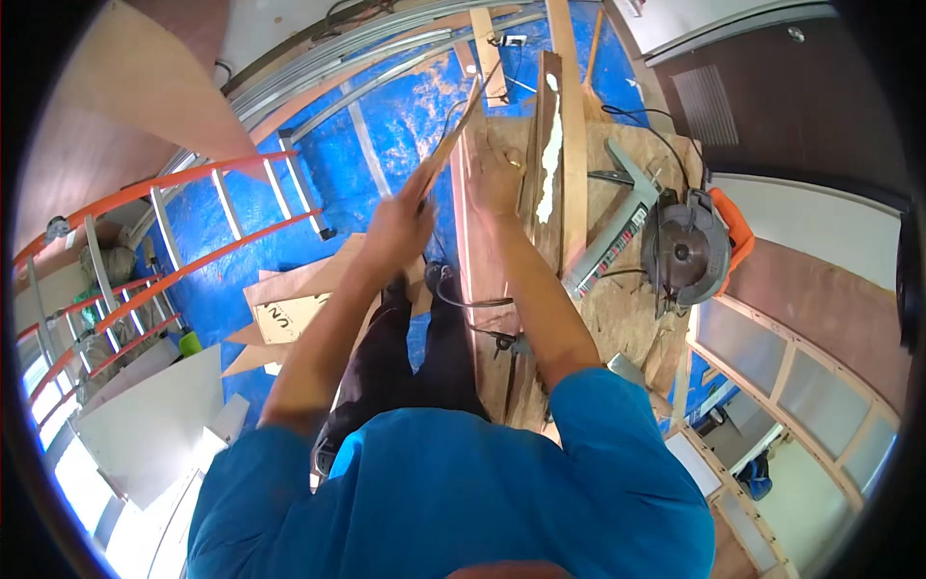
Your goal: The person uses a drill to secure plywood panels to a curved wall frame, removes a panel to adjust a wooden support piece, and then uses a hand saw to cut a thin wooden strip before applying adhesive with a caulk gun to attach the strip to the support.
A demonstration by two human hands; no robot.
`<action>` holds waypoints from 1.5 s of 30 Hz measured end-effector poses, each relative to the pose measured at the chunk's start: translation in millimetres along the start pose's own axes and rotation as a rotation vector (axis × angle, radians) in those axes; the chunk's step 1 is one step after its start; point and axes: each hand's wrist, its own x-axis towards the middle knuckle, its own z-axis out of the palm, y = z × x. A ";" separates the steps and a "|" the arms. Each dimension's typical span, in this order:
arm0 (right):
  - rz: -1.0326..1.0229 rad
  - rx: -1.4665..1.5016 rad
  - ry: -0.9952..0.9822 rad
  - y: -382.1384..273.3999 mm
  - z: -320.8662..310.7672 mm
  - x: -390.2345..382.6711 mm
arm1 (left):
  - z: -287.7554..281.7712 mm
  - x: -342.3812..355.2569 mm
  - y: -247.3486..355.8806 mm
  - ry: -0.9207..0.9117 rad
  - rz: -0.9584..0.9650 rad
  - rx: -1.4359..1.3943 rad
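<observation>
My left hand (pixel 403 230) is closed around the lower end of a long, thin brown strip (pixel 451 141). The strip slants up and away to the right; whether it is a tool or a piece of wood I cannot make out. Beside it, my right hand (pixel 497 183) lies on a long pale wooden board (pixel 470 236) on the worktable, its fingers stretched forward. To the right of this hand lies a dark plank (pixel 548 125) with a streak of white, and then a light plank (pixel 574 164).
On the plywood worktop (pixel 627 318) lie a caulking gun (pixel 617 227) and a circular saw (pixel 687 249) with an orange handle. An orange ladder (pixel 212 207) stands left over the blue sheet (pixel 371 183). Cardboard (pixel 299 299) lies by my feet, and black cords cross the worktop.
</observation>
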 end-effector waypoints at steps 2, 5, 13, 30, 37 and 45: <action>0.044 -0.132 -0.263 15.1 0.8 7.7 | 19.6 60.6 17.4 0.102 0.150 -0.047; 0.044 0.006 -0.057 -7.2 -4.2 3.1 | 18.8 41.1 6.3 0.127 0.155 -0.022; -0.023 -0.087 0.051 9.1 6.6 -0.8 | -67.5 -150.0 33.1 -0.007 0.093 -0.058; -0.017 -0.085 0.028 8.0 1.6 0.0 | -59.3 -163.1 7.5 -0.007 0.112 -0.050; 0.002 0.011 -0.013 3.3 2.1 -2.1 | 36.0 21.8 -28.3 0.218 0.298 -0.064; 0.021 -0.012 0.040 4.8 0.9 -2.1 | -58.7 -194.8 -9.7 0.017 0.023 -0.157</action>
